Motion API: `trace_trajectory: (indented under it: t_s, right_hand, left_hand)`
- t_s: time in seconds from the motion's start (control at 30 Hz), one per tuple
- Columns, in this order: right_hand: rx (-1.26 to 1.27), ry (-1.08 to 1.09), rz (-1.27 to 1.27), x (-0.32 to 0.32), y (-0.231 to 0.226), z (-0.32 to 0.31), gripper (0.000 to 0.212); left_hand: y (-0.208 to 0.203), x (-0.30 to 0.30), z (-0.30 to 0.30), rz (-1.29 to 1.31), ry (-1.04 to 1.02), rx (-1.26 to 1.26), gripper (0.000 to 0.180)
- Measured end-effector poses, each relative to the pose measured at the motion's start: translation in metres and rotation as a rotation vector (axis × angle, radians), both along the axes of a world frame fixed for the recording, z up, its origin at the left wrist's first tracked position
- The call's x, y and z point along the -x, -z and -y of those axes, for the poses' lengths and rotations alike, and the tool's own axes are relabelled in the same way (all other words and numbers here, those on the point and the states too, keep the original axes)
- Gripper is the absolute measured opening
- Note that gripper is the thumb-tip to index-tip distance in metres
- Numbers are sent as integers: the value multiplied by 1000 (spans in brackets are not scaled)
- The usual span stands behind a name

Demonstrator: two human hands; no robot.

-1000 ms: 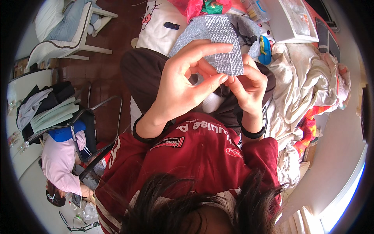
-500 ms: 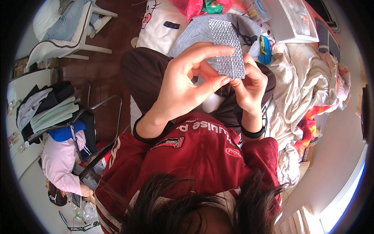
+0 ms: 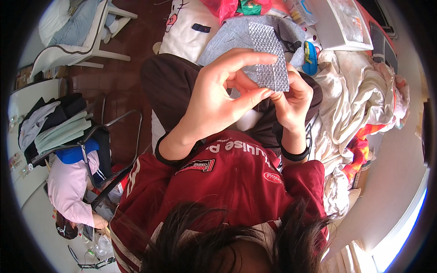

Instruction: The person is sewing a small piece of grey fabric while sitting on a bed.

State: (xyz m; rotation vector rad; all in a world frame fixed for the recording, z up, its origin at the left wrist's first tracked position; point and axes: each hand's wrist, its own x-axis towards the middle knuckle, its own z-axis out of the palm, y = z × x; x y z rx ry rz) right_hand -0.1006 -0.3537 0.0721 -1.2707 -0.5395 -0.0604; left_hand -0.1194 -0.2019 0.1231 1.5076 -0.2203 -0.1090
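Observation:
Above my lap, a strip of grey-and-white woven fabric (image 3: 269, 50) stands upright between my two hands. My left hand (image 3: 223, 91) pinches its lower edge with the thumb, while the index finger reaches across the strip's face. At the lower right corner, my right hand (image 3: 293, 98) grips the same edge between thumb and bent fingers. Whether a needle or thread is in the fingers is too small to tell. Behind the strip lies a larger piece of grey cloth (image 3: 223, 43), partly hidden by it. A dark, thin-looped item (image 3: 291, 45) rests on that cloth, its kind unclear.
A blue-and-yellow object (image 3: 310, 58) lies right of the cloth. Ahead are a white cushion (image 3: 182, 43) with a dark patch (image 3: 200, 28), and a red plastic bag (image 3: 218, 8). Cream bedding (image 3: 346, 100) fills the right. Leftward, two people sit near a white chair (image 3: 98, 45) and a metal-framed chair (image 3: 123, 118).
The fabric strip has shifted slightly right and tilted a little, its lower end flaring more. Both hands keep their hold with hardly any movement.

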Motion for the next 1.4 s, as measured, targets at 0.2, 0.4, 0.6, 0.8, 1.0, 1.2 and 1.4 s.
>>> trace_trajectory:
  t_s: [0.2, 0.4, 0.6, 0.8, 1.0, 1.2, 1.4]
  right_hand:
    - [-36, -11, -52, 0, 0, -1, 11]
    - [-25, -44, -28, -1, 2, -1, 10]
    - [-92, -62, -111, 2, 1, -3, 12]
    - [-60, -34, -104, -2, 7, 0, 13]
    - [23, -21, -1, 1, 3, -1, 12]
    - [-130, -33, -136, 7, -3, -9, 10]
    - [-76, -31, -10, 5, 1, -7, 9]
  left_hand:
    - [0, -1, 0, -7, -2, 4, 41]
    - [0, 0, 0, 24, -25, -7, 41]
    - [-1, 0, 0, 30, -39, -10, 41]
    - [-3, 0, 0, 30, -55, -7, 41]
    - [-2, 1, -1, 30, -50, -5, 42]
    - [-3, 1, -2, 39, -48, -12, 43]
    - [-5, 1, -3, 45, -45, -8, 43]
